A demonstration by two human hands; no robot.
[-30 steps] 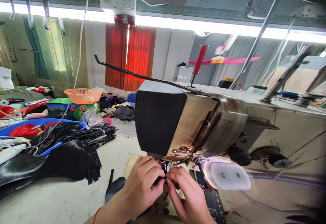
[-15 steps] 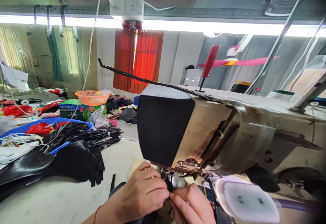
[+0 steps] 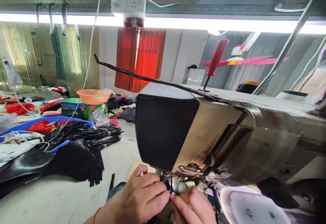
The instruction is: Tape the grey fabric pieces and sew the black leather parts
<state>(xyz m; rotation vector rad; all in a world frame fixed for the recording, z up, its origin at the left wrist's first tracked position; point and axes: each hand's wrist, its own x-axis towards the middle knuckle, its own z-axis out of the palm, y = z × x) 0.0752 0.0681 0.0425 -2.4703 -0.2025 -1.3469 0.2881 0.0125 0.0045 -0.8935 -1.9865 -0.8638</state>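
A sewing machine (image 3: 166, 132) with a black end cover fills the middle and right. Just below its head, by the shiny needle and presser-foot area (image 3: 173, 185), both hands meet. My left hand (image 3: 142, 195), with a red string at the wrist, is closed, its fingertips pinched together near the foot. My right hand (image 3: 192, 205) is closed too, its fingertips almost touching the left ones. Whatever they pinch is hidden by the fingers. Dark material (image 3: 114, 191) shows on the table beside the left hand.
Black leather-like pieces (image 3: 73, 162) and bundles of black strips (image 3: 102, 135) lie on the left, by a blue tub (image 3: 89, 124). An orange basket (image 3: 93, 96) sits on a green box (image 3: 68, 106). A lit lamp (image 3: 254, 207) glows at lower right. A red-handled screwdriver (image 3: 217, 57) stands on the machine.
The view has shifted slightly, so the machine looks larger and the lamp sits further right and lower. Both hands stay almost in place by the presser foot.
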